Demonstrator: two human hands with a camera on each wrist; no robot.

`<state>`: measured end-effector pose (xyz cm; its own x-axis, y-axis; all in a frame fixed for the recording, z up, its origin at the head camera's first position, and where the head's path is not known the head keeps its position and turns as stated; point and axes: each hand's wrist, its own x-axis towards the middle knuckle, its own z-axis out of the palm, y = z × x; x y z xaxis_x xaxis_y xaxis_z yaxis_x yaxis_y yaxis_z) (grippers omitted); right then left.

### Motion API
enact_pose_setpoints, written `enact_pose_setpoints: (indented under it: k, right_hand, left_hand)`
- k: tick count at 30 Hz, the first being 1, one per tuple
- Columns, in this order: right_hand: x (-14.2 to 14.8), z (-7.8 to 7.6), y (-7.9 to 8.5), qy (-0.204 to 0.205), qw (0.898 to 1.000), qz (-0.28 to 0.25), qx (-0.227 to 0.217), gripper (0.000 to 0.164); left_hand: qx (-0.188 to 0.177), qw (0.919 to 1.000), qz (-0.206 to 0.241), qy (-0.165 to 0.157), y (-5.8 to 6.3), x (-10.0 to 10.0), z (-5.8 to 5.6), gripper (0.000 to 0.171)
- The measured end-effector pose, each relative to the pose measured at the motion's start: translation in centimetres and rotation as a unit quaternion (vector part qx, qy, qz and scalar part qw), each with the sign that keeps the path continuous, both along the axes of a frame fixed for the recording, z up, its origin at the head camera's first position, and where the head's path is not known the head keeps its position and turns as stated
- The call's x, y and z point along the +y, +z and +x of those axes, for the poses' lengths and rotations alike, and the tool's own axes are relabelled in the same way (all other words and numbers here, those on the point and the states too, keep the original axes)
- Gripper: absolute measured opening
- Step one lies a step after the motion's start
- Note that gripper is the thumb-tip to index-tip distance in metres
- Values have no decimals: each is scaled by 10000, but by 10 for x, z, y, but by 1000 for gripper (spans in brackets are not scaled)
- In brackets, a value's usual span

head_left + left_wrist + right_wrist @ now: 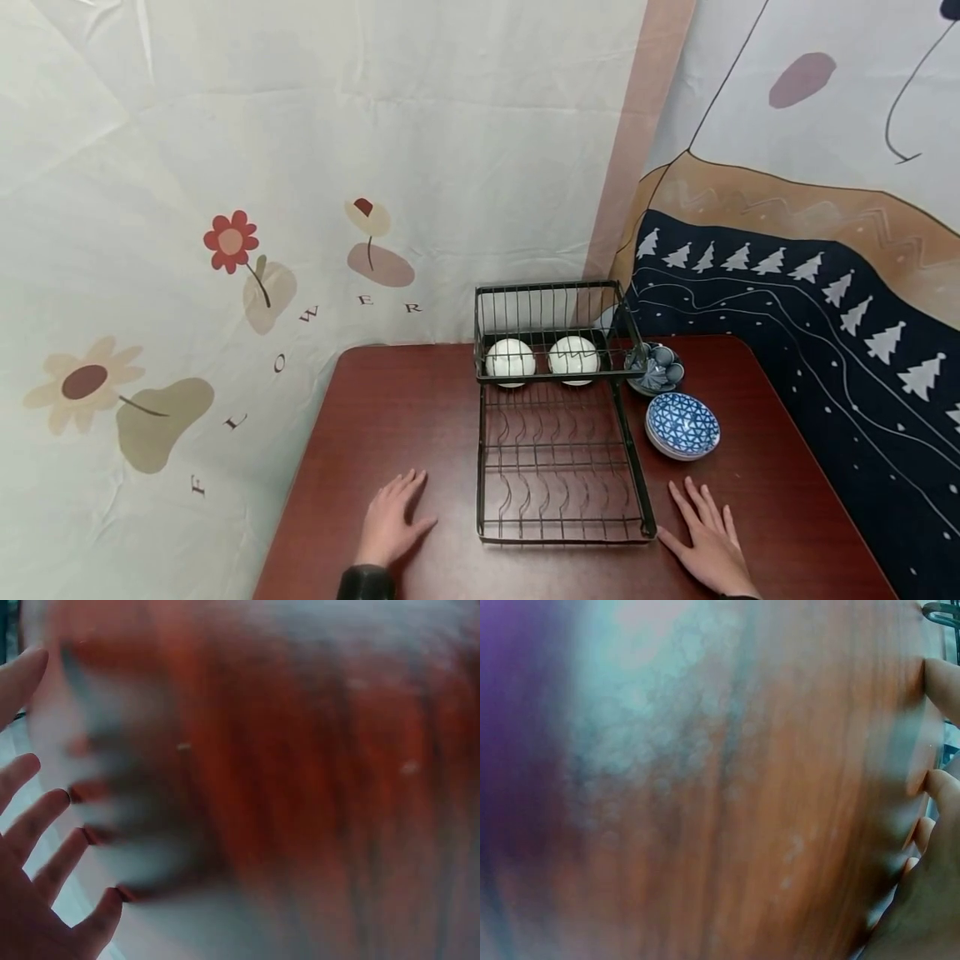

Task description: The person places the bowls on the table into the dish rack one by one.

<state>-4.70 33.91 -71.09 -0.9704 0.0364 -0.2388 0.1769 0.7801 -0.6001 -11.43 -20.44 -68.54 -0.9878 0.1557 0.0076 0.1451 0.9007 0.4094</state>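
In the head view a black wire dish rack [566, 533] stands on the reddish-brown table [420, 400]. Two white round pieces of crockery [511, 363] sit side by side in its raised back tier; the lower tier's wire slots hold nothing. My left hand [390, 512] rests with spread fingers on the tabletop, left of the rack. On the other side my right hand [708, 537] lies flat, its thumb close to the rack's front right corner. Beyond its fingertips is a stack of blue-and-white patterned bowls [682, 425]. Both wrist views show spread fingers over the wood.
Behind the bowls, by the rack's back right, is a dish [655, 369] with several small grey-blue cups. A pale cloth [450, 167] with flower prints hangs along the table's back edge. A dark cloth [825, 358] with white trees hangs at the right.
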Motion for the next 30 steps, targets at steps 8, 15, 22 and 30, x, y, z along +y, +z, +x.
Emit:
enact_pose_setpoints:
  k: [8,15,22,30]
  right_hand:
    - [-2,-3,-2,-7,9999,-87,-129,100]
    - [-3,-5,1,-277,9991,-240,232,95]
    - [-3,-27,35,-3518,9002,-2507,556,77]
    - [13,-79,59,-3777,8612,-3370,462,93]
  left_hand:
    - [-115,9997,-195,131,0,-2,1,80]
    - [-1,9999,-141,87,0,-6,2,77]
    - [-30,9997,-253,27,-5,-8,0,77]
    - [-105,9997,-217,-9,-7,-3,4,75]
